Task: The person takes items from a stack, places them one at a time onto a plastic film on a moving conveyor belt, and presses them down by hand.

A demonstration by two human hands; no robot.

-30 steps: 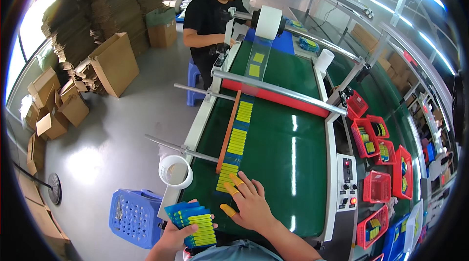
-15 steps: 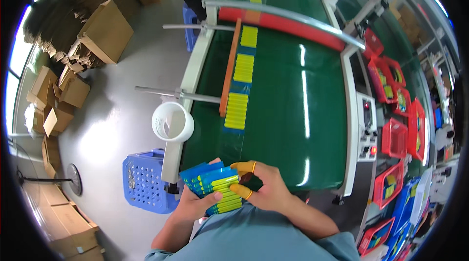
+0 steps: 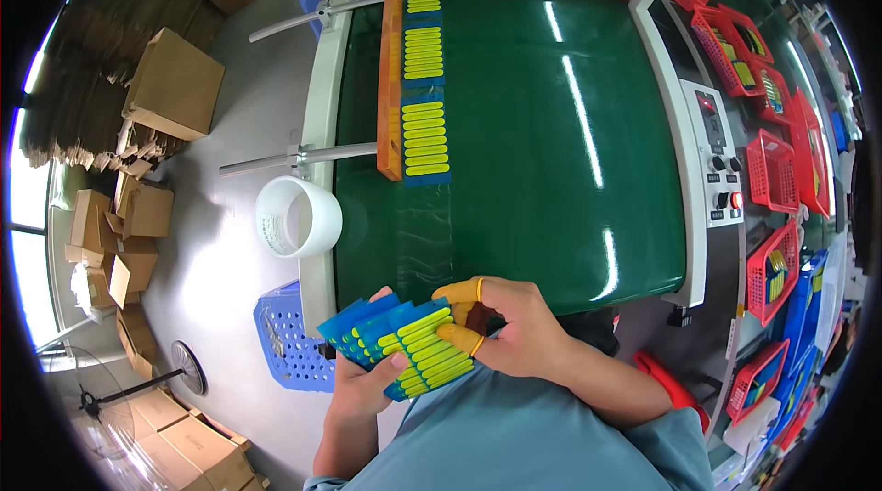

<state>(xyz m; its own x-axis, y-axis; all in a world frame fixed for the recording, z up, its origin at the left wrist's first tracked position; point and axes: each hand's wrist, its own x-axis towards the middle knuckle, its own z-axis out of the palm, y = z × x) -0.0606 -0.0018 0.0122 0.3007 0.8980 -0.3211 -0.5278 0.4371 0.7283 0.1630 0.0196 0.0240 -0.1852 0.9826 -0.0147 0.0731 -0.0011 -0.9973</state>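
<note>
My left hand (image 3: 361, 387) grips a fanned stack of blue cards (image 3: 354, 330) carrying rows of yellow-green strips, held in front of my body. Its thumb presses on the face of the front card. My right hand (image 3: 524, 333) wears yellow finger cots on thumb and forefinger, which pinch the right edge of the front card (image 3: 424, 355). Beyond my hands runs a green conveyor belt (image 3: 524, 142). More such cards (image 3: 424, 137) lie on it in a line, beside an orange guide bar (image 3: 390, 96).
A white round tub (image 3: 317, 217) sits at the belt's left frame, above a blue perforated crate (image 3: 294, 344). A control box (image 3: 712, 151) and red baskets (image 3: 772, 169) stand on the right. Cardboard boxes (image 3: 175, 82) and a fan (image 3: 188, 367) are on the left.
My view has shifted, so the conveyor sits higher in the picture. The cards on the belt have moved away along the guide bar. Both hands keep hold of the stack.
</note>
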